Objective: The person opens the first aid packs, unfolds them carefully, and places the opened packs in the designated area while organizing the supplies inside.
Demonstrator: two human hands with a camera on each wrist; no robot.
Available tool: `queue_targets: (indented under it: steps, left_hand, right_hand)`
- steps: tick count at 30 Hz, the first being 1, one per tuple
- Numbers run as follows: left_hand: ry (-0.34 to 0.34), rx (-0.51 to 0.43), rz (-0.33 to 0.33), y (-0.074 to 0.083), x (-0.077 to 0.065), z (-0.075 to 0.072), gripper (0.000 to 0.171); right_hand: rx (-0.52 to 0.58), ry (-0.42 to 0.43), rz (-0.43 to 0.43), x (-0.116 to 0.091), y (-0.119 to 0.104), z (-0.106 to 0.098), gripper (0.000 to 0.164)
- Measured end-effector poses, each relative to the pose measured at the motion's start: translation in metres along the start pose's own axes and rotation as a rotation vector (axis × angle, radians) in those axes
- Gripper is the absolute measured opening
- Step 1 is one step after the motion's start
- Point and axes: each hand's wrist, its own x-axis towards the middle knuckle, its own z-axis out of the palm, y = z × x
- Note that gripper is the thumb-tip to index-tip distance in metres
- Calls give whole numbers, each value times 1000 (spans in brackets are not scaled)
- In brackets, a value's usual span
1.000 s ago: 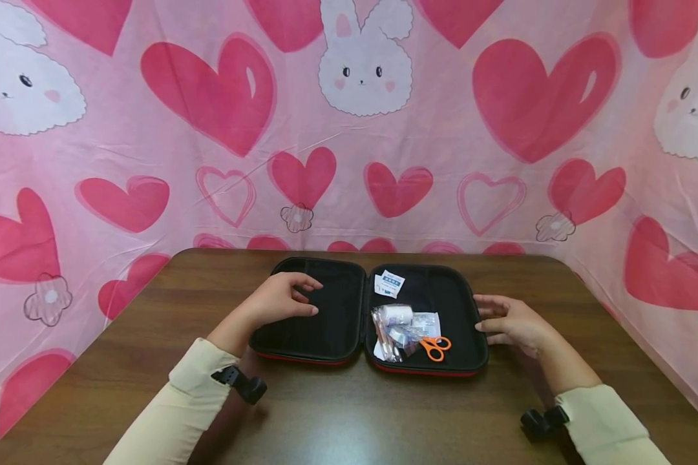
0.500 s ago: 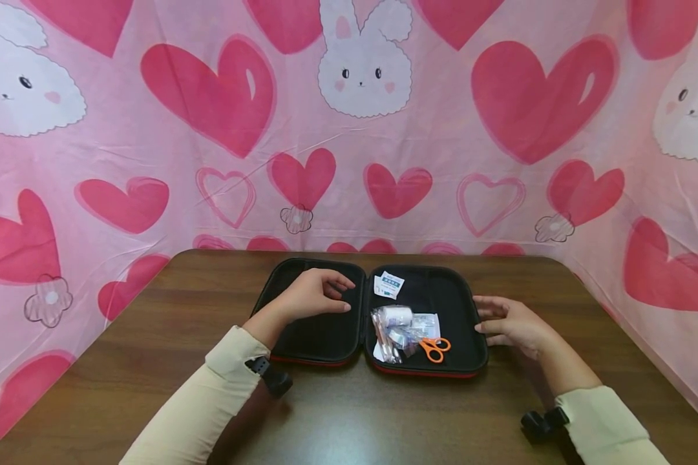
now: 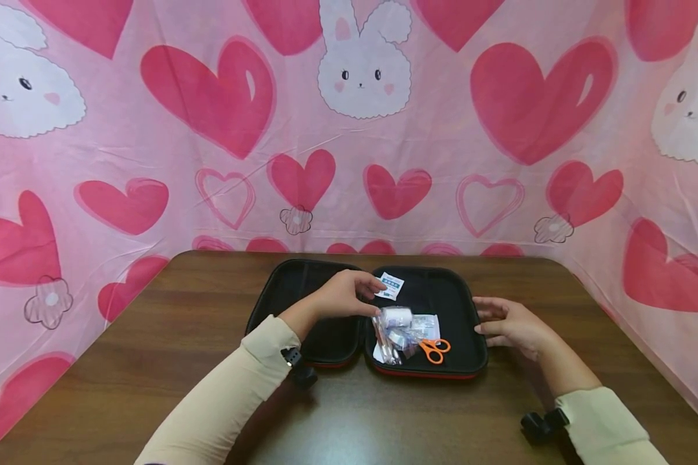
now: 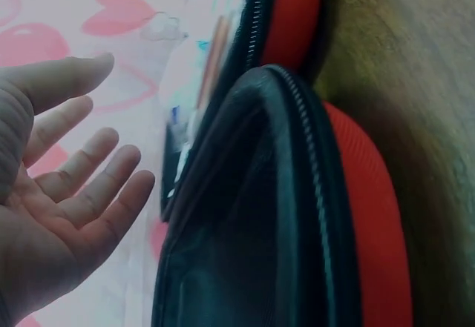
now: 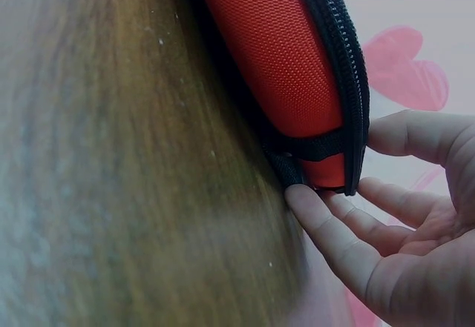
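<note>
A black-lined zip case lies open on the table, its left half (image 3: pixel 285 284) and right half (image 3: pixel 459 336) side by side. My left hand (image 3: pixel 349 296) hovers over the hinge, beside the small white-and-blue packets (image 3: pixel 391 285). In the left wrist view its fingers (image 4: pixel 100 208) are spread and hold nothing. Below that hand, the right half contains a wrapped white roll (image 3: pixel 397 317), thin bagged sticks (image 3: pixel 386 347) and orange-handled scissors (image 3: pixel 428 348). My right hand (image 3: pixel 514 326) touches the case's outer right side; the right wrist view shows thumb and fingertips at the red shell (image 5: pixel 282 60).
The brown wooden table (image 3: pixel 349 413) extends in front of the case and to both sides. Behind it hangs a pink cloth (image 3: pixel 430 129) with hearts and rabbits. A black strap loop (image 5: pixel 286 167) sits on the case's right side.
My left hand has moved right, from over the case's left half to the hinge and the near edge of the packets. The right hand has stayed at the case's right side.
</note>
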Motion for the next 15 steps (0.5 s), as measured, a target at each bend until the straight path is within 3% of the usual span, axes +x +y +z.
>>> queue_targets:
  steps: [8,15]
  left_hand:
    - [-125,179,-21,3,17,17,49]
    - [-138,247,10,5,26,23,43]
  right_hand:
    - [21,-13,-13,0,3,3,75]
    - [11,12,1,0,1,0,74]
